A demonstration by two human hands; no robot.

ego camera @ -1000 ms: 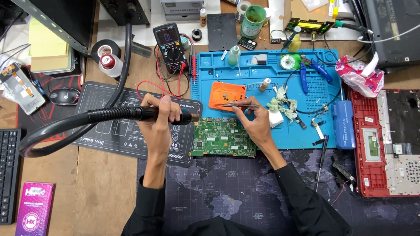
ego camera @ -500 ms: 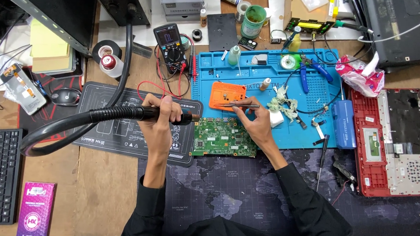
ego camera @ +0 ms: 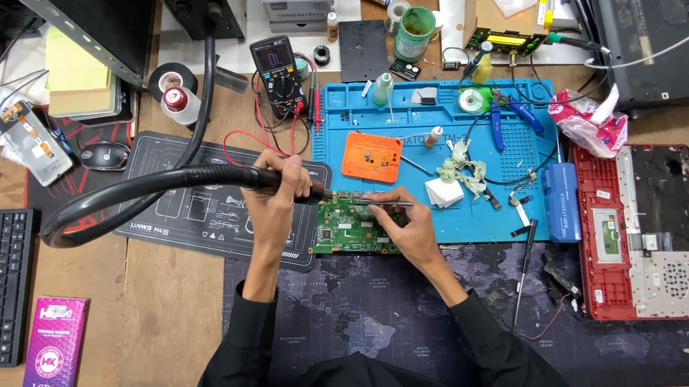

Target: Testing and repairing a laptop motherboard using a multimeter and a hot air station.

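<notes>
The left hand (ego camera: 277,183) is wrapped in a fist around the black hot-air handle (ego camera: 281,183), whose thick hose (ego camera: 121,196) loops away to the left of the green circuit board (ego camera: 356,224); the nozzle points right, at the board's upper edge. The right hand (ego camera: 408,221) rests on the board's right side, its fingers (ego camera: 388,200) pinching thin tweezers (ego camera: 376,201) that lie level along that same upper edge, tips close to the nozzle. Both forearms in black sleeves angle up from below the board. The board lies across the lower edge of the blue mat (ego camera: 443,144) on the surface. Above it sits an orange holder (ego camera: 371,156), farther up left a multimeter (ego camera: 279,68) with red leads, and well right of it an opened red laptop (ego camera: 641,228).
</notes>
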